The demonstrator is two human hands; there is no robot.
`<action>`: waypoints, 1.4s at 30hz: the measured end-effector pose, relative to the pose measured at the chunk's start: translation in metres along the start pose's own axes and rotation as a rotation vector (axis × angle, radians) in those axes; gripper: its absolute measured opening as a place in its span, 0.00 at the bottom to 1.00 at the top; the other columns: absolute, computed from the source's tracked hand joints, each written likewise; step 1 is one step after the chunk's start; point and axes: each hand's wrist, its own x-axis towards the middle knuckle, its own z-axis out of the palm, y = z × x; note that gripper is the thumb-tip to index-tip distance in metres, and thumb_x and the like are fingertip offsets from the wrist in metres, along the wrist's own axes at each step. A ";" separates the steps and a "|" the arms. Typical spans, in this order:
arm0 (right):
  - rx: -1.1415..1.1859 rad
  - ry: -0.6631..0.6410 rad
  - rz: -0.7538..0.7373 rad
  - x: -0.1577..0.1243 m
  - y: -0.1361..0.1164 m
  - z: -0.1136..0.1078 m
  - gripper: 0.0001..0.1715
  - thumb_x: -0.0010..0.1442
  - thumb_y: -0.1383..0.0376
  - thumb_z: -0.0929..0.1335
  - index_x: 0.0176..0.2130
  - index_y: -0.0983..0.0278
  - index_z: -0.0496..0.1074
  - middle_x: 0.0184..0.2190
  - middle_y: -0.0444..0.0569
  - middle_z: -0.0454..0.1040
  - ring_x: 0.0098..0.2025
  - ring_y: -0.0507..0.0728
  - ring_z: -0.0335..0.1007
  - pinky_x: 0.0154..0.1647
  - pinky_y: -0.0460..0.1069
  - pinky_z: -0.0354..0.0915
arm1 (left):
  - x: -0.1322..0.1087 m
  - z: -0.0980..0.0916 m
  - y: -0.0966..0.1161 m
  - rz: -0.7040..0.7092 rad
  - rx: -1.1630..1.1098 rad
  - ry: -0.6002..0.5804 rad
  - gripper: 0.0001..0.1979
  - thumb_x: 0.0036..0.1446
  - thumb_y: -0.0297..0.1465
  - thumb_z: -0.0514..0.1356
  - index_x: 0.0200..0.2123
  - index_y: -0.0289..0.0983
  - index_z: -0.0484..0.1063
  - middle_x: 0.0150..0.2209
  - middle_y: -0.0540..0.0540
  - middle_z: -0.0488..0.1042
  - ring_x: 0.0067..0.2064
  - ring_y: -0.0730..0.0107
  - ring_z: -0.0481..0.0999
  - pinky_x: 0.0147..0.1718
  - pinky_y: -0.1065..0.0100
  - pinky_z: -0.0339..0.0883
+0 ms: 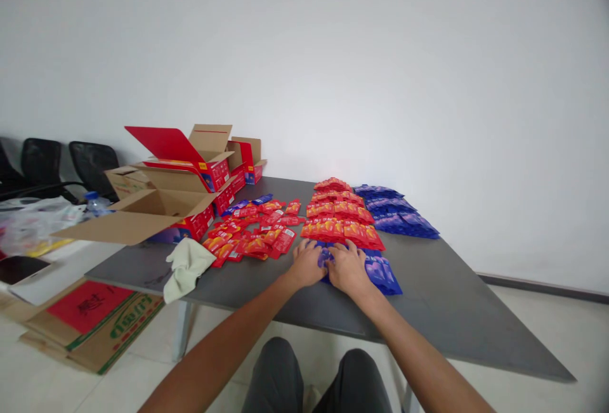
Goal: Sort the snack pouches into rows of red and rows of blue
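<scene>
My left hand point(307, 266) and my right hand point(349, 267) are side by side at the near end of the packet rows. Between them shows a small purple packet point(324, 257), with the fingers of both hands bent around it; the fingertips are partly hidden. Right of my right hand lie more purple packets point(382, 273), overlapping in a row. Just beyond my hands, overlapping rows of red packets point(340, 211) run toward the wall. Rows of purple packets point(398, 211) lie to the far right. On the left is a loose heap of red packets point(257, 235).
Open red cartons point(202, 226) with raised flaps stand on the grey table point(442, 299) at left. A pale cloth point(188, 267) hangs over the front edge. Flattened cardboard point(95, 321) lies low at left, near a plastic bag point(40, 219) and black chairs point(92, 162).
</scene>
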 end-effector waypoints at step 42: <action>0.162 -0.100 -0.279 0.315 -0.156 0.178 0.31 0.57 0.68 0.60 0.60 0.62 0.60 0.63 0.54 0.60 0.64 0.63 0.51 0.57 0.61 0.52 | 0.204 -0.083 -0.304 -0.416 0.365 0.303 0.17 0.65 0.33 0.47 0.47 0.35 0.72 0.49 0.34 0.72 0.53 0.55 0.67 0.53 0.58 0.56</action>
